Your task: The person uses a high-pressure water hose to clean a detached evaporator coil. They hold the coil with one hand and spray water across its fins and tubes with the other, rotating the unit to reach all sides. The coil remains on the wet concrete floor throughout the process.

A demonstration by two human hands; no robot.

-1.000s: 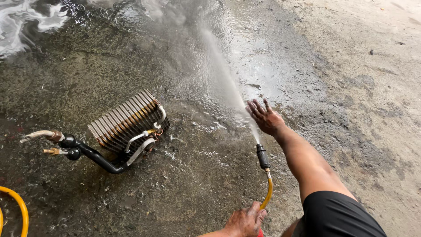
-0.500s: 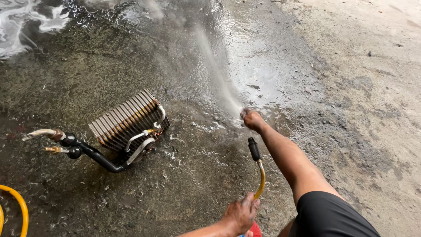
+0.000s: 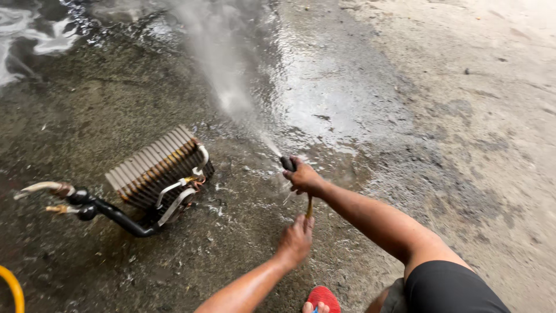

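Right hand [image 3: 304, 178]: closed around the dark spray nozzle [image 3: 288, 163], near the middle of the wet concrete floor [image 3: 405, 116].
Left hand [image 3: 296, 237]: gripping the yellow hose [image 3: 309, 206] just nearer than the nozzle.
Water jet [image 3: 231, 93]: shoots far and left.
Finned coil [image 3: 156, 168]: lies left, black pipe attached, apart from both hands.
Red sandal [image 3: 323, 298]: near edge.

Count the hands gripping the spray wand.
2. The right hand grips the spray wand just behind its nozzle; the left hand holds it lower down, toward the hose end. No other hands show.
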